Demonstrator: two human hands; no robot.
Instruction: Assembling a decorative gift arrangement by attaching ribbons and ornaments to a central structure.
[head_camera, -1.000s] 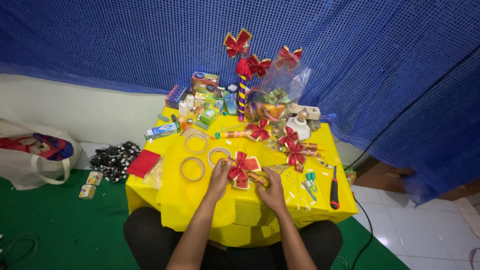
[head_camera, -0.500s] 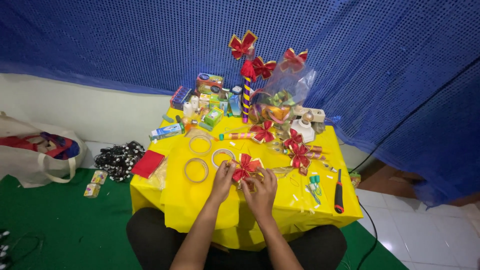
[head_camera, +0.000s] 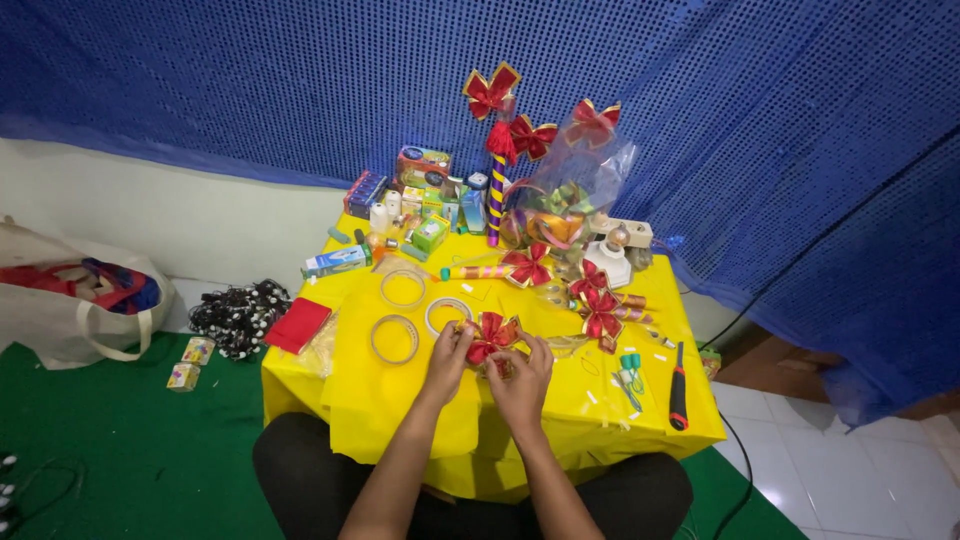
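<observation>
Both my hands meet over the front middle of a low table under a yellow cloth (head_camera: 400, 410). A red ribbon bow with gold edging (head_camera: 493, 335) sits between them. My left hand (head_camera: 447, 355) pinches its left side. My right hand (head_camera: 522, 377) holds it from below and the right. Three tape rings (head_camera: 395, 338) lie just left of my left hand. Finished red bows on striped sticks (head_camera: 598, 303) lie to the right of my hands.
Small boxes and bottles (head_camera: 420, 215) crowd the table's back, beside a clear bag of ribbons (head_camera: 565, 205) and upright bow sticks (head_camera: 497, 150). A red-handled cutter (head_camera: 679, 385) lies at the right front. On the green floor at left: a cloth bag (head_camera: 70, 300), dark beads (head_camera: 235, 315).
The view has shifted slightly. My hands have drawn closer together around the bow, and my right hand has slid in under it.
</observation>
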